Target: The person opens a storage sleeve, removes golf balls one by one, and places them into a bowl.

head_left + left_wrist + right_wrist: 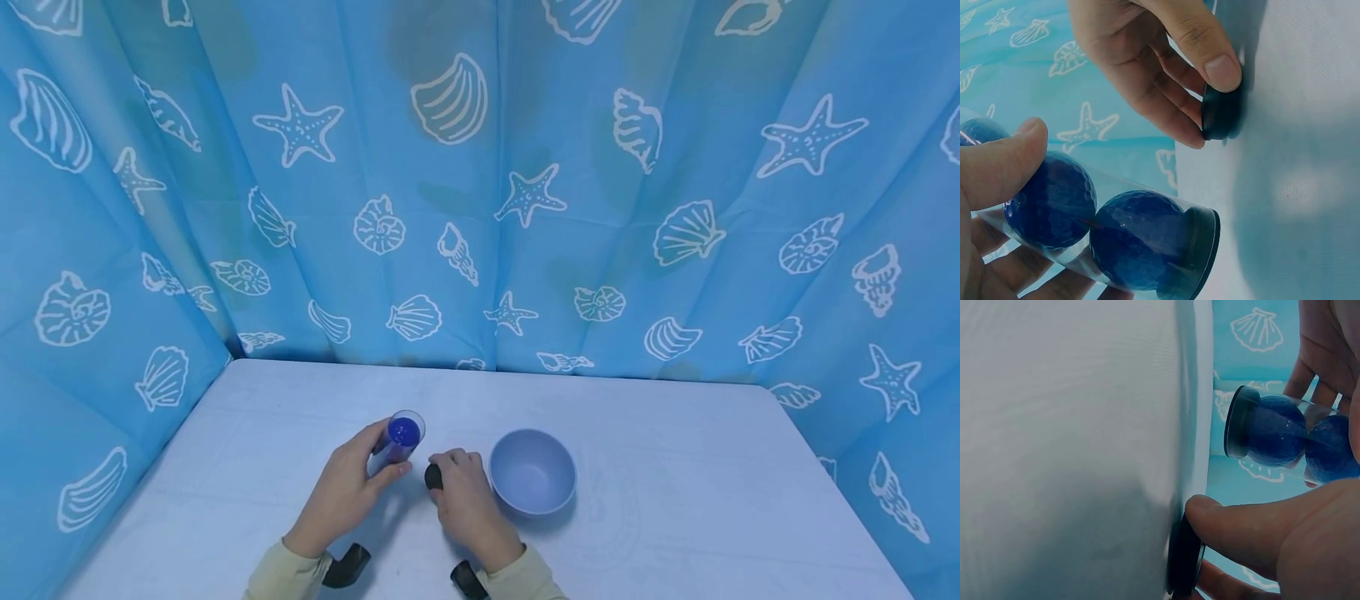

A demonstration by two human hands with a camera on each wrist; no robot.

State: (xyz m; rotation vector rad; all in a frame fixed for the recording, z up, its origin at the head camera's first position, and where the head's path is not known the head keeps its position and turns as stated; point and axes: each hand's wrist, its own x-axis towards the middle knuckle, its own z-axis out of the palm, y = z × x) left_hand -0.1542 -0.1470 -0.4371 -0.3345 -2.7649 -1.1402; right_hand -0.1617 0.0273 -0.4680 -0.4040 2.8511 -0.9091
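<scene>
My left hand [341,493] grips a clear plastic tube [397,452], thumb on one side and fingers on the other. Several dimpled blue golf balls [1138,240] are stacked inside it. A dark end cap [1202,250] closes the tube's lower end; its upper end has no cap in the head view. To the right of the tube, my right hand [467,498] pinches a round black cap [433,477] between thumb and fingers, on edge close to the tabletop.
A light blue bowl [533,503] sits just right of my right hand, its inside bare. White cloth covers the table [712,500]. Behind and beside it hangs a blue curtain [495,267] with white shells and starfish. Black wrist-worn pieces [347,567] show at both cuffs.
</scene>
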